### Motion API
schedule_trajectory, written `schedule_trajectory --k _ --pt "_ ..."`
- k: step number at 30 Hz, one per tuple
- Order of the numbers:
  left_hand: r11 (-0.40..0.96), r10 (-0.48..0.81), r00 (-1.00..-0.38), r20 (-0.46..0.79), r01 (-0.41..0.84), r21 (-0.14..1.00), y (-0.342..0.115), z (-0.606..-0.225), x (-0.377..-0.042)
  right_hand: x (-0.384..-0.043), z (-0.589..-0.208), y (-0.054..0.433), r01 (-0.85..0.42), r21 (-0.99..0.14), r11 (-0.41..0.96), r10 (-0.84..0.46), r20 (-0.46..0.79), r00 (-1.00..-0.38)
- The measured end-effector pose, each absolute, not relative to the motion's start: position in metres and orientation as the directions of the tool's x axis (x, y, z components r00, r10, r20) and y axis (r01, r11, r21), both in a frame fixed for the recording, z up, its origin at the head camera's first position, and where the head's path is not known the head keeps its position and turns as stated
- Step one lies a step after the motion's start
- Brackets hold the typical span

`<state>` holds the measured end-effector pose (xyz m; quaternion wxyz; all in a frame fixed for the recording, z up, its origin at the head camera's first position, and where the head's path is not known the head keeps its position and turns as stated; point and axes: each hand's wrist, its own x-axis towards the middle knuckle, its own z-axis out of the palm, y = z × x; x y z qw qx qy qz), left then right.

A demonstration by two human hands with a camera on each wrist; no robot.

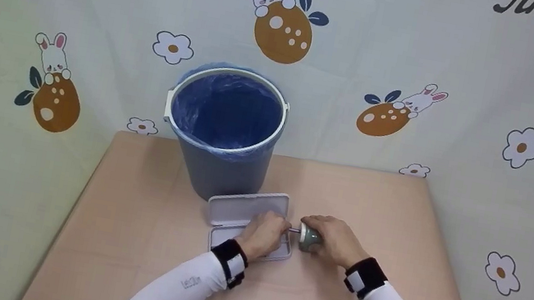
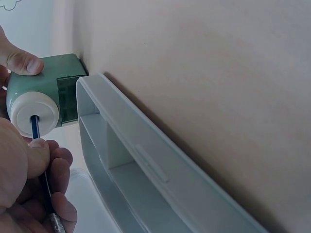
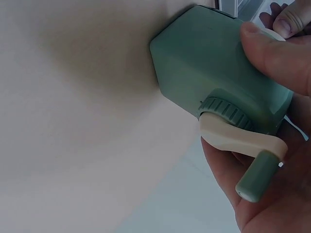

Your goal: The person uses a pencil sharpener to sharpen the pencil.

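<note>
A green hand-crank pencil sharpener (image 3: 214,58) stands on the table, its cream crank arm (image 3: 238,136) facing my right wrist. My right hand (image 1: 336,239) grips its body, thumb on one side and fingers on the other. In my left hand (image 1: 263,234) is a dark blue pencil (image 2: 44,187), pinched between thumb and fingers. The pencil's end sits in the hole of the sharpener's white round front (image 2: 34,114). Below my left hand lies an open pale grey pencil case (image 1: 248,210), its lid tilted back; the sharpener is beside its right end.
Behind the case stands a grey-blue bin (image 1: 227,170) lined with a blue bag. The table (image 1: 127,257) has a peach cover. A curtain (image 1: 352,38) printed with rabbits and flowers hangs around its back and sides.
</note>
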<state>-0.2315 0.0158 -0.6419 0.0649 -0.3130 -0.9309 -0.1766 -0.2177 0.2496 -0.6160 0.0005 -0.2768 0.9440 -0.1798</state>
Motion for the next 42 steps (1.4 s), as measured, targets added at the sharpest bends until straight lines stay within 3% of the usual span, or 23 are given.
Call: schedule_trajectory --k 26,38,42 --pt "0.725 0.590 -0.779 0.213 0.627 0.284 0.023 -0.650 -0.239 -0.218 -0.613 0.256 -0.543 -0.317 0.778 -0.542 0.099 -0.835" --pt "0.771 0.593 -0.804 0.030 0.579 0.268 0.038 -0.620 -0.236 -0.219 -0.616 0.256 -0.513 -0.362 0.778 -0.530 0.060 -0.846" --pt "0.760 0.635 -0.772 -0.034 0.617 0.204 0.058 -0.603 -0.238 -0.215 -0.612 0.270 -0.465 -0.378 0.801 -0.482 0.054 -0.874"
